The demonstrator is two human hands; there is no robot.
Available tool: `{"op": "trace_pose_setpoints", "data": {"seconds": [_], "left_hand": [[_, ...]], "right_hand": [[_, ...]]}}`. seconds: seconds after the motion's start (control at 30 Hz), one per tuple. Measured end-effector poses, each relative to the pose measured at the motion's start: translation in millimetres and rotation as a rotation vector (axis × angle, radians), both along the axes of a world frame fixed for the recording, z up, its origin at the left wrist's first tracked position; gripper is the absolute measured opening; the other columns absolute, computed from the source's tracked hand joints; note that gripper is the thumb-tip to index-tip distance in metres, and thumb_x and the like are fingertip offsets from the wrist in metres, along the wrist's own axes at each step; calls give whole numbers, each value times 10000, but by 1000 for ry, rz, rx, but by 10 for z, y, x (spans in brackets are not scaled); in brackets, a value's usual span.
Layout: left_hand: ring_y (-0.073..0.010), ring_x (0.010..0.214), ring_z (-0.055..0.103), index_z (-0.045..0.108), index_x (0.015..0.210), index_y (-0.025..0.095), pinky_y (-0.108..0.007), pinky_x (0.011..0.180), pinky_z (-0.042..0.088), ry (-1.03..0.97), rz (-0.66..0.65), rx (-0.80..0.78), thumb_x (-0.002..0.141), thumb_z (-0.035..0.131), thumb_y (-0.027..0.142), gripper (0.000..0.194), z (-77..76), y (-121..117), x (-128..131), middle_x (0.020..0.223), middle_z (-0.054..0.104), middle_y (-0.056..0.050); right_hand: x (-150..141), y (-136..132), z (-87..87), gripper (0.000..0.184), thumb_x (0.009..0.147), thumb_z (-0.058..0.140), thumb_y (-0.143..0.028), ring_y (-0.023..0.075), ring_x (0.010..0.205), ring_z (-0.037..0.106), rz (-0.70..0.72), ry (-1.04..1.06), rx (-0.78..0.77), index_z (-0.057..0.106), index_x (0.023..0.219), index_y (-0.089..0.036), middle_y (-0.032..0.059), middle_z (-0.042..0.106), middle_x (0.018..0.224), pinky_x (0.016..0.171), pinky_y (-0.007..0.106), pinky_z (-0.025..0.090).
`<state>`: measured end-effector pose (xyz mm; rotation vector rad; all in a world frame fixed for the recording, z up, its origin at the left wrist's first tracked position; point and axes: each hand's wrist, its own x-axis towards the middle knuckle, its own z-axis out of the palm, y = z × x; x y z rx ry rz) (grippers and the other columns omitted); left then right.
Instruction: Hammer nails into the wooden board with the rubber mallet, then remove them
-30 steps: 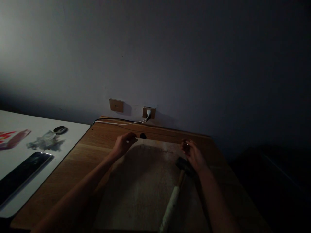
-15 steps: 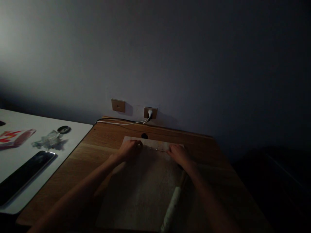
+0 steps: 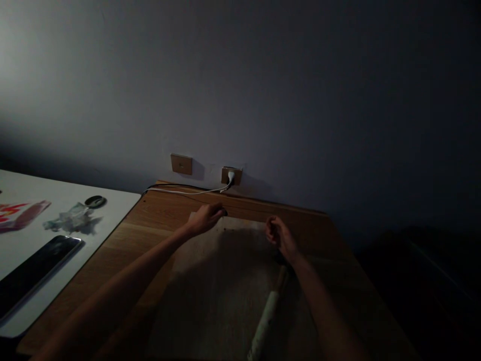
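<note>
My left hand (image 3: pixel 208 218) is raised over the far left corner of a pale board (image 3: pixel 221 281), its thumb and fingers pinched together. Just below the fingertips are small beads (image 3: pixel 224 229), apparently on a thin strand; the dim light hides most of it. My right hand (image 3: pixel 278 234) hovers above the board's far right part with curled fingers; whether anything is in them I cannot make out. Beneath the right wrist lies a hammer-like tool (image 3: pixel 265 318) with a dark head, a wooden neck and a pale wrapped handle slanting towards me.
The board lies on a wooden desk (image 3: pixel 150 235) against the wall. A socket (image 3: pixel 232 175) holds a white plug, with cables along the desk's back edge. On the white table (image 3: pixel 116 200) at left are a phone (image 3: pixel 41 273), crumpled clear plastic (image 3: pixel 75 218), a dark ring-shaped thing (image 3: pixel 95 201) and a red-and-white packet (image 3: pixel 22 215).
Both hands have lifted off the board and the right fingers have curled inward. The beaded strand no longer stretches between them; its beads now sit below my left hand.
</note>
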<state>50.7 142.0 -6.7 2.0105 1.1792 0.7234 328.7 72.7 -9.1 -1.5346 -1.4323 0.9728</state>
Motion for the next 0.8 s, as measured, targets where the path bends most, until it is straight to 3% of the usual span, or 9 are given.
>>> {"op": "trace_pose_setpoints", "data": {"seconds": [0.07,0.13,0.23,0.33,0.43,0.5,0.63,0.7,0.8], "left_hand": [[-124,520,454,585,824,166,-243,518,350,-207,70,-177,939,312,376,363,-56,24,42,631,525,-8],[-115,482,407,571,793,159,-244,483,335,-256,98,-262,928,262,345,385,-137,19,53,612,501,-3],[-119,502,440,591,721,167,-238,503,354,-183,79,-264,874,437,359,290,-231,-39,24,588,509,6],[-159,620,568,683,838,186,-242,591,409,80,35,-112,780,653,303,134,-223,-128,-2,647,604,0],[-200,755,666,708,1052,230,-262,681,457,415,-69,107,862,616,268,214,-141,-198,22,818,719,-37],[-211,812,691,706,1085,240,-267,707,469,500,-140,184,902,582,268,223,-88,-219,52,908,749,-54],[-231,831,704,719,976,214,-283,708,470,582,-197,241,927,519,218,205,-54,-212,93,916,754,-86],[-237,821,703,710,917,203,-297,719,469,592,-208,235,925,497,182,214,-73,-198,104,896,746,-96],[-248,825,691,676,835,198,-318,758,465,464,-143,155,884,566,187,121,-133,-167,139,883,729,-101]], "right_hand": [[-32,-20,12,400,900,287,-557,159,609,598,-11,40,6,521,820,-242,23,625,723,486,249,426],[-83,-25,-3,415,893,292,-578,156,637,619,-19,17,4,513,801,-240,31,640,758,504,247,450],[-170,1,-64,319,859,466,-524,168,677,639,-8,-97,-17,541,754,-232,25,648,737,589,262,483],[-251,33,-119,184,794,635,-359,223,855,662,7,-261,-25,552,693,-229,51,670,760,795,318,490],[-324,39,-127,161,789,650,-236,266,1000,643,19,-368,-29,534,677,-230,97,698,859,935,363,434],[-361,36,-104,151,785,631,-183,266,1008,639,35,-388,-35,533,681,-229,105,701,888,956,365,413],[-376,48,-30,93,753,627,-199,233,916,626,34,-311,-4,553,709,-237,57,660,813,884,325,422],[-352,53,2,93,791,587,-312,207,800,603,6,-220,17,545,741,-246,24,606,737,763,298,440],[-305,38,38,277,864,375,-508,165,551,479,-28,-43,11,470,774,-264,-34,450,610,512,263,377]]}}
